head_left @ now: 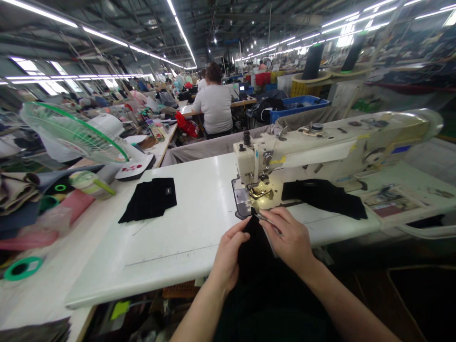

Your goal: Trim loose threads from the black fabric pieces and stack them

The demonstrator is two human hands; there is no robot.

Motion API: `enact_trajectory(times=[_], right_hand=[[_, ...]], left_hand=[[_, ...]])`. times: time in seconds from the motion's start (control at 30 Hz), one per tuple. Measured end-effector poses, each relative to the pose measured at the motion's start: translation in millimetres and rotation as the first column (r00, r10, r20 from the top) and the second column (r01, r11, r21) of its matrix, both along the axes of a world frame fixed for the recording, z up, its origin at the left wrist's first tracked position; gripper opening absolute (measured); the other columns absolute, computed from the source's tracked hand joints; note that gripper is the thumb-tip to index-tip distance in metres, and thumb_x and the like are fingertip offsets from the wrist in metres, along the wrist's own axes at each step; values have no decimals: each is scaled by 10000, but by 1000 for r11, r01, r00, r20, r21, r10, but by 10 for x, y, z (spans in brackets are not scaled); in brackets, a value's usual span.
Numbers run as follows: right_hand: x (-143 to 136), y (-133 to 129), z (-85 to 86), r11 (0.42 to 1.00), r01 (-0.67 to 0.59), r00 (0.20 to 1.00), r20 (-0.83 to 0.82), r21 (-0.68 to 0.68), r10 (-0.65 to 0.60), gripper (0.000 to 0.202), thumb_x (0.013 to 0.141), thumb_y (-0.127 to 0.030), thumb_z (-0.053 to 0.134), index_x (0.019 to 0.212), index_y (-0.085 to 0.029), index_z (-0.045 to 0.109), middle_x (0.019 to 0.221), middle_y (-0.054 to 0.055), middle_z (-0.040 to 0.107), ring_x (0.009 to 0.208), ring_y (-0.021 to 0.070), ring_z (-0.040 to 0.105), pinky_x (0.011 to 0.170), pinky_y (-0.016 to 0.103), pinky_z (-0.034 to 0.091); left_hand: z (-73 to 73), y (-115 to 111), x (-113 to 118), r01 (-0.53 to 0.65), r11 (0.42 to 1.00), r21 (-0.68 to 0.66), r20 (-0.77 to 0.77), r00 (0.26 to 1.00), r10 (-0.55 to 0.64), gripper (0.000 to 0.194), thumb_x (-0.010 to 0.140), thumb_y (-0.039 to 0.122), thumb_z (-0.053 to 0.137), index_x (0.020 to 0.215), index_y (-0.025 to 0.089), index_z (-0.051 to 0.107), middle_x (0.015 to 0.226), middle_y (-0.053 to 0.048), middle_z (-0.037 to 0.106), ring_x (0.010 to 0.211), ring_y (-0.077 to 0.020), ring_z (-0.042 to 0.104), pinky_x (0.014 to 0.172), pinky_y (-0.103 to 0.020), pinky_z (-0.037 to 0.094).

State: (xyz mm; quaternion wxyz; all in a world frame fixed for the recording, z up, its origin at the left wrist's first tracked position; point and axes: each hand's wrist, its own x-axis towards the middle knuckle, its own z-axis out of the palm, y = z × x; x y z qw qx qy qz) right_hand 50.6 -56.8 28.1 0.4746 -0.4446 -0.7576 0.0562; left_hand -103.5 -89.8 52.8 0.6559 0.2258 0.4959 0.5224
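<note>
My left hand (230,251) pinches the edge of a black fabric piece (253,244) between thumb and fingers, just in front of the sewing machine (249,164). At the other edge of the same piece, my right hand (290,240) is closed, its thumb and forefinger together near the fabric's top corner. Something small and greyish shows at those fingertips, too small to name. A pale strip runs along the fabric below the right fingers. The lower part of the cloth merges with dark clothing. Beyond my hands, the lit needle area (261,192) has no cloth under it.
Left on the white table (199,213) lies a black fabric piece with a small label (149,199). More black fabric (322,195) rests beside the machine's base. A green-rimmed fan (78,130) stands at left. A person in white (213,107) sits ahead, near a blue crate (299,107).
</note>
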Motion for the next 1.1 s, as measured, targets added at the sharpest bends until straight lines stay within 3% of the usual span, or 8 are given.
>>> enact_trajectory(times=[0.67, 0.93, 1.1], right_hand=[[23, 2, -24, 999, -12, 1000, 6, -38, 12, 257, 950, -265, 547, 1166, -209, 676, 970, 65, 671, 818, 170, 670, 716, 264, 536], [12, 5, -25, 1000, -5, 1000, 5, -28, 5, 253, 952, -269, 552, 1160, -199, 676, 977, 66, 671, 820, 165, 667, 734, 266, 529], [0, -10, -9, 999, -32, 999, -6, -17, 32, 252, 949, -243, 557, 1164, -182, 673, 973, 73, 667, 823, 164, 657, 707, 258, 533]], left_hand=[[-3, -5, -7, 19, 999, 49, 6, 1000, -19, 515, 661, 139, 627, 1163, 202, 721, 1075, -56, 754, 1083, -263, 620, 995, -359, 388], [-28, -29, 7, 28, 996, 87, 4, 1000, -28, 459, 680, 110, 616, 1108, 215, 742, 1050, -30, 759, 1039, -223, 640, 947, -305, 421], [-48, -23, -3, 53, 994, 98, 3, 999, -54, 374, 700, 135, 663, 1057, 206, 749, 992, -32, 766, 898, -179, 665, 855, -273, 460]])
